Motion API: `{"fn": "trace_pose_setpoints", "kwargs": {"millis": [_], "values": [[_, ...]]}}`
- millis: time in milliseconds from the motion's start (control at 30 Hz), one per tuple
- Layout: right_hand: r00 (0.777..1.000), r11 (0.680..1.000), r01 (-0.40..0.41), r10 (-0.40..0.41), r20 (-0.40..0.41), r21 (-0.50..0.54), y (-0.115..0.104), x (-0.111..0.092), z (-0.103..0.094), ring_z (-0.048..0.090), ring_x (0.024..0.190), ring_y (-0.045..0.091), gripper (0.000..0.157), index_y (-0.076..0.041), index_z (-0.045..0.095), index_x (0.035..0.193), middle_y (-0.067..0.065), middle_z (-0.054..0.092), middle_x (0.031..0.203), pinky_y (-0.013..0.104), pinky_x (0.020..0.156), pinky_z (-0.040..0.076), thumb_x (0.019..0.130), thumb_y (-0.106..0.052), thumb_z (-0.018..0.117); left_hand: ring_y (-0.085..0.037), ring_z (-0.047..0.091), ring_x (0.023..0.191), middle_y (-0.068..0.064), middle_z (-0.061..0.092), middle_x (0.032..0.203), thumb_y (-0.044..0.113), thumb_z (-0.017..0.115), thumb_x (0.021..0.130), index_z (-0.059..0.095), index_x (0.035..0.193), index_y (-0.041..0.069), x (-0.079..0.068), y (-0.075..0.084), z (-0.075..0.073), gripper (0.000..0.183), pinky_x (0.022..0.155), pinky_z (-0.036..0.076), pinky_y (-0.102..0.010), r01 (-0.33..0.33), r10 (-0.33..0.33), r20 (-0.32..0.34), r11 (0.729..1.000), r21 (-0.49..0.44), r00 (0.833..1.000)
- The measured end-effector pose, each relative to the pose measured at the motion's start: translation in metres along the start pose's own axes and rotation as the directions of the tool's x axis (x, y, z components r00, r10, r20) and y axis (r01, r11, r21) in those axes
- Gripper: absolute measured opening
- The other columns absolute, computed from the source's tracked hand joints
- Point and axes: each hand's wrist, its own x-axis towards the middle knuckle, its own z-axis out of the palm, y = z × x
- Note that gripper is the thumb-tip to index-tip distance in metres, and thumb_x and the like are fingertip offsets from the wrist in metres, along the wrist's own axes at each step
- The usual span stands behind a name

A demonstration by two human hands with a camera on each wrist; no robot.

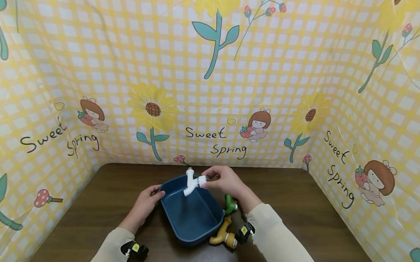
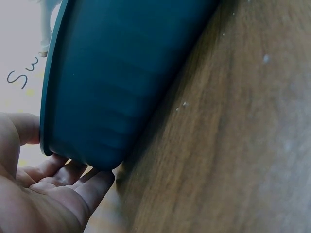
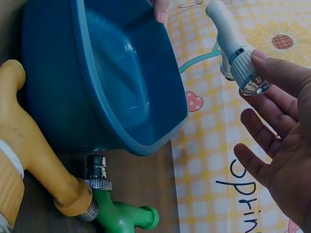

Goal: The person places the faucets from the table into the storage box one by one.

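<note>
My right hand (image 1: 225, 180) pinches a white plastic tap (image 1: 191, 184) by its ribbed round knob, between thumb and forefinger. In the head view the tap overlaps the far part of a dark blue plastic basin (image 1: 193, 225), its spout slanting down to the left. From the right wrist view, the other fingers of that hand are spread beside the tap (image 3: 228, 36). My left hand (image 1: 146, 204) holds the basin at its far left corner. In the left wrist view the thumb lies at the rim and the fingertips press under the corner of the basin (image 2: 112, 87).
Right of the basin, a green tap (image 1: 230, 205) and a yellow tap (image 1: 223, 235) lie on the brown wooden table (image 1: 106, 204). A checked yellow-and-white cloth (image 1: 204, 96) with printed flowers rises behind the table and on both sides.
</note>
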Motion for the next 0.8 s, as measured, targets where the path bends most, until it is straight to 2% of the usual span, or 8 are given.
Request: {"fn": "trace_pose_setpoints", "kwargs": {"millis": [500,800], "values": [[0.999,1.000,-0.020,0.021,0.044,-0.012,-0.002,0.010,0.007,0.065,0.094,0.017,0.025,-0.027,0.076,0.108,-0.010,0.072,0.098,0.037,0.084,0.054,0.085,-0.033,0.085,-0.026,0.057,0.123,-0.022,0.057,0.141,0.023,0.057,0.106,0.050,0.145,-0.003,0.001,-0.002,0.001,0.048,0.103,0.052,-0.042,0.003,-0.003,-0.009,1.000,-0.004,1.000],[0.998,0.999,-0.022,0.024,0.053,-0.037,-0.001,0.016,0.013,0.066,0.092,0.015,0.025,-0.026,0.076,0.107,-0.011,0.073,0.097,0.037,0.085,0.054,0.085,-0.033,0.085,-0.026,0.059,0.120,-0.022,0.059,0.139,0.024,0.059,0.105,0.051,0.144,-0.002,0.002,0.000,0.002,0.048,0.104,0.051,-0.045,0.009,-0.009,-0.020,1.000,-0.001,1.000]]}}
